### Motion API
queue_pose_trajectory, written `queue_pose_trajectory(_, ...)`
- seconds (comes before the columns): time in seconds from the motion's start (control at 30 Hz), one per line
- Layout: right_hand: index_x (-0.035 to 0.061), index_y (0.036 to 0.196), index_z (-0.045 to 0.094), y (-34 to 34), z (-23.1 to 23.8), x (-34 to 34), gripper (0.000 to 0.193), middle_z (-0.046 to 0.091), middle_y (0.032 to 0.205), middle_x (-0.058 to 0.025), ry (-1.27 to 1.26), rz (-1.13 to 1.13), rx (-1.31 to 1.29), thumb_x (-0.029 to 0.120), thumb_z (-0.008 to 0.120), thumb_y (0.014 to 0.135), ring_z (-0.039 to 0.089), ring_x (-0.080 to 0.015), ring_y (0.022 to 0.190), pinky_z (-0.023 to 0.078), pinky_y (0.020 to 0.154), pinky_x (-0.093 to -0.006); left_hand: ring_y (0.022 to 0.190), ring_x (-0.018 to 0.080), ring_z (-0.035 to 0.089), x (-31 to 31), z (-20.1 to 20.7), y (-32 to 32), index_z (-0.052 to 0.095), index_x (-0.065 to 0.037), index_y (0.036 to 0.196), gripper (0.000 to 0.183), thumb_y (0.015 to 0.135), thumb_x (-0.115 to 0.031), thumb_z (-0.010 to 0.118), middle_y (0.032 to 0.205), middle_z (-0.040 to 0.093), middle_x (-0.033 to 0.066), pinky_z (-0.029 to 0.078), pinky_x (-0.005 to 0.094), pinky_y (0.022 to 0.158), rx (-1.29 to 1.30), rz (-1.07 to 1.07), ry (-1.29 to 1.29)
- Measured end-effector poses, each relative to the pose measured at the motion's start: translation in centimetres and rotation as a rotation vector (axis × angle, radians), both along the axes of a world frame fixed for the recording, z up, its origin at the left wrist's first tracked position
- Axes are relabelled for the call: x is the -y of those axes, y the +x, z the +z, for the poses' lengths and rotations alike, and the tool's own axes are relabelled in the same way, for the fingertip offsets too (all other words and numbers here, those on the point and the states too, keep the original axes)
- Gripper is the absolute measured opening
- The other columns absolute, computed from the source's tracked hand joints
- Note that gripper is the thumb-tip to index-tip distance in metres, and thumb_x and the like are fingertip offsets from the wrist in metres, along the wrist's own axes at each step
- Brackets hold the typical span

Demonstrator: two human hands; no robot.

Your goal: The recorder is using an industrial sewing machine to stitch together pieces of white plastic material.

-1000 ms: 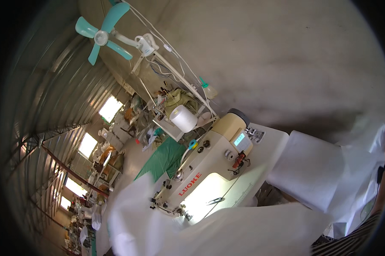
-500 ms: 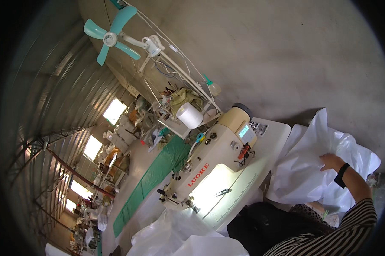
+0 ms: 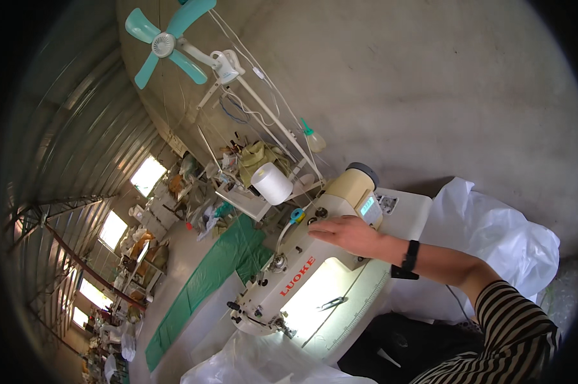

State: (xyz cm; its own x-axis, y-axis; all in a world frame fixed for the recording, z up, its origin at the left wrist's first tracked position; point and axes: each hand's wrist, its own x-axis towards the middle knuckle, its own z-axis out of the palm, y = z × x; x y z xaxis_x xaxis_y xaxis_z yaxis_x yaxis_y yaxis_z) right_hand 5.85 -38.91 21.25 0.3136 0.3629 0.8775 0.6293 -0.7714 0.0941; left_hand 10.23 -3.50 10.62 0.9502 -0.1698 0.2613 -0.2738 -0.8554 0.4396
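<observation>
Left hand: out of view, can't tell | white sheeting: bottom left by the needle end; tugged, it could snag there | sewing machine: 1 small metal tool loose on its bed, easily swept off by a dragged sheet | my right hand: holding nothing, fingers outstretched over the machine; contact unclear | table: right edge crowded by bunched sheeting, more room above

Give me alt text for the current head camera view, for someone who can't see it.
The right hand, fingers extended, is over the top of a cream sewing machine. A small tool lies on the lit bed; white sheeting bunches at right and below. Beyond are a white thread cone and a teal-bladed fan.
</observation>
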Motion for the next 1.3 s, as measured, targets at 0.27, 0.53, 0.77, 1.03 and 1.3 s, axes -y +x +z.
queue_pose_trajectory(0.27,0.0042,0.094,0.058,4.6,-1.2,-0.9,0.019,0.052,0.089,-0.0068,-0.144,-0.173,-0.132,0.008,0.058,0.076,0.062,-0.0211,0.082,0.054,0.07,-0.0314,0.111,0.0226,0.055,-0.1,-0.6,-0.2,0.049,0.003,0.132,0.046,0.09,-0.013,0.06,0.128,0.056,0.0169,0.04,0.0399,0.102,0.016,-0.013,-0.011)
queue_pose_trajectory(0.53,0.005,0.095,0.057,2.9,-2.8,-1.4,0.019,0.053,0.091,-0.0072,-0.074,-0.066,-0.099,0.009,0.058,0.076,0.062,-0.0225,0.084,0.054,0.071,-0.0324,0.108,0.0232,0.057,-0.3,-1.0,0.3,0.049,0.003,0.131,0.044,0.09,-0.012,0.059,0.127,0.056,0.0179,0.042,0.0408,0.101,0.025,-0.02,-0.019)
queue_pose_trajectory(0.77,0.0096,0.102,0.061,1.1,-2.2,-2.7,0.025,0.058,0.102,-0.0047,-0.076,0.017,-0.118,0.011,0.059,0.077,0.063,-0.0221,0.09,0.054,0.076,-0.0324,0.106,0.0237,0.058,-0.8,0.0,-1.1,0.05,0.003,0.13,0.043,0.09,-0.01,0.058,0.126,0.057,0.0187,0.043,0.0415,0.1,0.043,-0.027,-0.037)
queue_pose_trajectory(1.03,0.01,0.128,0.058,-6.9,-3.8,-8.7,0.04,0.061,0.126,-0.0098,-0.015,0.53,-1.344,0.037,0.046,0.101,0.059,-0.0247,0.114,0.046,0.096,-0.0336,0.104,0.0243,0.059,-8.3,5.7,-11.3,0.05,0.003,0.129,0.041,0.09,-0.008,0.057,0.125,0.057,0.0196,0.045,0.0424,0.099,0.163,0.053,-0.107)
queue_pose_trajectory(1.3,0.0076,0.136,0.051,-17.4,-4.9,-22.1,0.043,0.054,0.136,-0.0083,0.467,1.781,-1.802,0.034,0.047,0.102,0.05,-0.0184,0.125,0.041,0.105,-0.0337,0.102,0.0249,0.061,-25.6,12.1,-33.0,0.051,0.003,0.128,0.039,0.091,-0.007,0.056,0.124,0.057,0.0206,0.046,0.0433,0.098,0.231,0.597,0.06)
